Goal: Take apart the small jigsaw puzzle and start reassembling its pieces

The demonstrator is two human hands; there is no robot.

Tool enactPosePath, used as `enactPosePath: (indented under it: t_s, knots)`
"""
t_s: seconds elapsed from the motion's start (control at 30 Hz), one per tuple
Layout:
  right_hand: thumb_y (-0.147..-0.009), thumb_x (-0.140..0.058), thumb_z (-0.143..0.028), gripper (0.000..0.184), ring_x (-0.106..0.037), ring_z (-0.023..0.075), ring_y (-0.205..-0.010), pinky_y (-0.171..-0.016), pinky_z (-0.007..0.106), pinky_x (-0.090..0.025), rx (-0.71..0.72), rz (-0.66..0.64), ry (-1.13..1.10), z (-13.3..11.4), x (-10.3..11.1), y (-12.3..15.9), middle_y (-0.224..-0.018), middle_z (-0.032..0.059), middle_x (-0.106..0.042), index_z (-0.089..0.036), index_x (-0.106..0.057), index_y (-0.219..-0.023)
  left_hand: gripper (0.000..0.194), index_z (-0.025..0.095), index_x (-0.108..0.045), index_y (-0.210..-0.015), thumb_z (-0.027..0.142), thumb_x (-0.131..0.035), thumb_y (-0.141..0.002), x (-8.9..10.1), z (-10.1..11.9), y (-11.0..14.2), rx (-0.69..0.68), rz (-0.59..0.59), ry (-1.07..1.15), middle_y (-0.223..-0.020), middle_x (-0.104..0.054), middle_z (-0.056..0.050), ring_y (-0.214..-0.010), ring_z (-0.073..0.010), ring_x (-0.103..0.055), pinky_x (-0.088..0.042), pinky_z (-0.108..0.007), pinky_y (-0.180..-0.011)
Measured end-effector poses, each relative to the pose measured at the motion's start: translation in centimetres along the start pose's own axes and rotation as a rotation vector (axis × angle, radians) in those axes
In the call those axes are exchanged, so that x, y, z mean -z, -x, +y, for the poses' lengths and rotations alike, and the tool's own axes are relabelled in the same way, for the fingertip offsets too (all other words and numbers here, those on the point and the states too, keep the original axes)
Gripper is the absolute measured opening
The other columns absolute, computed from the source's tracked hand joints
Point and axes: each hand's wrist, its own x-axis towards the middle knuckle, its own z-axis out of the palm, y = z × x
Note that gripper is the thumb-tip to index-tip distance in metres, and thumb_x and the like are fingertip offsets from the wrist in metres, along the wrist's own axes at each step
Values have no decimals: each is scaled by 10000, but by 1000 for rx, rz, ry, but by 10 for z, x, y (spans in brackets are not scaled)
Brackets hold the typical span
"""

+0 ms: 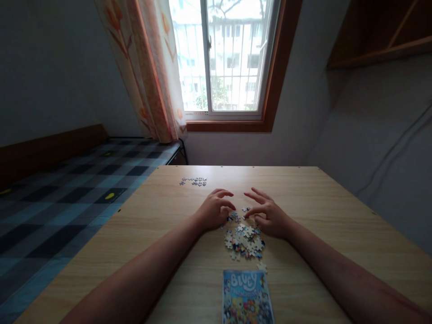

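A heap of loose jigsaw puzzle pieces [245, 240] lies on the wooden table, some pale side up and some coloured. My left hand [216, 209] rests at the heap's upper left, its fingers apart and curved over a small cluster of coloured pieces [232, 217]. On the other side, my right hand [268, 212] has its fingers spread, with the index fingertip by a piece at the top of the heap. I see no piece lifted in either hand. Farther off to the left sits a partly joined group of pieces [199, 182].
Nearest me on the table [320, 216] lies a blue picture box or card marked "Bluey" [248, 297], a single piece [262, 267] just beyond it. A bed with a checked cover [84, 180] stands left. Behind are a window [232, 67] and a curtain [151, 67].
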Motion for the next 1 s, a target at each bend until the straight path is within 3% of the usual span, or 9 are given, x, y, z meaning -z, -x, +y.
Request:
enactPosePath:
  t_s: [0.17, 0.37, 0.5, 0.6, 0.73, 0.9, 1.0]
  knots:
    - [-686, -535, -49, 449, -242, 305, -1477, -1166, 583, -260, -11, -11, -42, 0, -2, -1, -1472, 2, -505, -304, -801, -942, 374, 294, -799, -844, 26, -568, -723, 1, 2, -1, 53, -87, 7, -1214, -669, -25, -1168, -222, -544, -423, -450, -1071]
    - [-772, -525, -76, 518, -203, 314, -1489, -1174, 587, -254, -11, -65, -52, -5, -10, -2, -1523, 37, -434, -292, -715, -1203, 373, 301, -798, -801, 23, -569, -704, 4, -4, -2, 76, -151, 111, -1275, -643, 5, -1233, -217, -510, -384, -431, -1108]
    - [-863, -483, -124, 507, -267, 291, -1471, -1180, 586, -257, -52, 63, -130, 0, -12, -3, -1511, 54, -455, -273, -624, -1326, 323, 291, -789, -929, 94, -582, -778, 3, -2, -1, 78, -80, 41, -1266, -639, -30, -1178, -219, -532, -413, -430, -1072]
    - [-894, -472, -172, 433, -364, 277, -1422, -1169, 563, -300, -133, 227, -161, 5, -11, -4, -1433, 79, -545, -248, -657, -1278, 222, 282, -777, -996, 258, -589, -881, 3, 9, -1, -2, -104, -64, -1143, -675, -58, -1066, -217, -553, -460, -394, -983]
    - [-902, -458, -202, 368, -467, 271, -1339, -1161, 538, -324, -187, 352, -175, 11, -12, -5, -1316, 95, -631, -231, -720, -1158, 275, 284, -770, -1011, 383, -522, -949, 4, 23, -3, -25, -175, -165, -990, -693, -56, -936, -205, -557, -471, -364, -897]
    - [-908, -464, -233, 329, -506, 262, -1295, -1149, 513, -347, -211, 392, -238, 16, -15, -5, -1274, 88, -654, -236, -748, -1075, 236, 245, -781, -794, 359, -600, -894, 15, 21, -5, 132, -118, -231, -928, -691, -59, -920, -209, -564, -477, -346, -858]
    - [-902, -477, -261, 316, -554, 260, -1236, -1127, 506, -377, -271, 425, -284, 18, -16, -5, -1243, 101, -665, -223, -746, -1062, 147, 246, -779, -792, 303, -652, -836, 28, 16, -7, 249, -163, -328, -926, -692, -65, -954, -234, -586, -486, -353, -848]
